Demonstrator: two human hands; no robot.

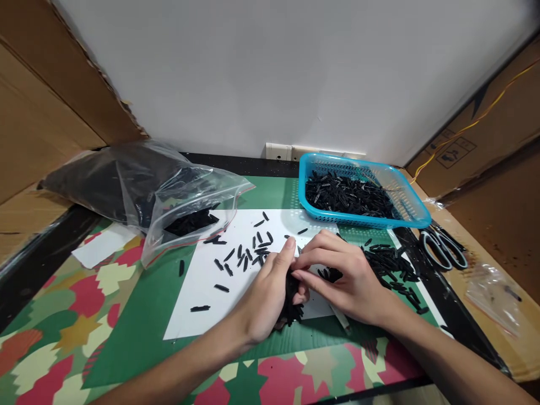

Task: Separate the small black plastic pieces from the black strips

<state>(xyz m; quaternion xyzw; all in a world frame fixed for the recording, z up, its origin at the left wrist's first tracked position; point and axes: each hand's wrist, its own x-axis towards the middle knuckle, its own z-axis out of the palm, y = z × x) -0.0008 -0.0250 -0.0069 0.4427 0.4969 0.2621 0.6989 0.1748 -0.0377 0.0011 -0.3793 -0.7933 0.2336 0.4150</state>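
My left hand (264, 298) is closed around a clump of small black strips (292, 306), whose ends stick out below the fingers. Against its thumb, my right hand (346, 273) is pinched, thumb and forefinger together. Whatever those fingertips grip is too small and hidden to make out. Under both hands lies a sheet of white paper (185, 315), with loose black strips (259, 244) scattered over it to the left. Beyond my right hand spreads a pile of similar black strips (390, 264). Part of a white pen-like stick (341, 319) shows below my right hand.
A blue plastic basket (363, 216) of black strips stands at the back right. To the left lies an open clear zip bag (122, 174) full of black pieces. Scissors (442, 250) and a small clear bag (493, 298) rest at right. Cardboard (498, 129) flanks the table.
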